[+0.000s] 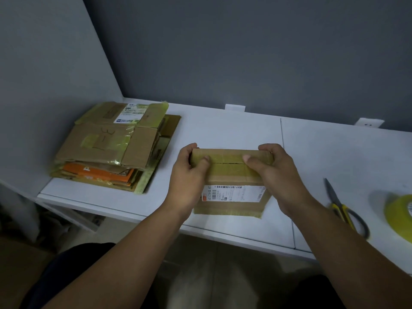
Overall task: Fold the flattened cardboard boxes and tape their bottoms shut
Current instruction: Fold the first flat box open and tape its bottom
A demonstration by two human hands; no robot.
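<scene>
Head view: a person's left hand [189, 175] and right hand [275, 175] grip opposite ends of a small cardboard box [229, 172] standing on the white table [223, 130]. The fingers curl round its far edge and the thumbs press down its two closed flaps. The flap seam runs left to right between the thumbs (along the box's long axis). The yellow tape roll [399, 214] lies well off to the right with the scissors [343, 208] between, so the right hand looks the nearer to fetch it. A stack of flattened boxes [116, 148] waits at left.
</scene>
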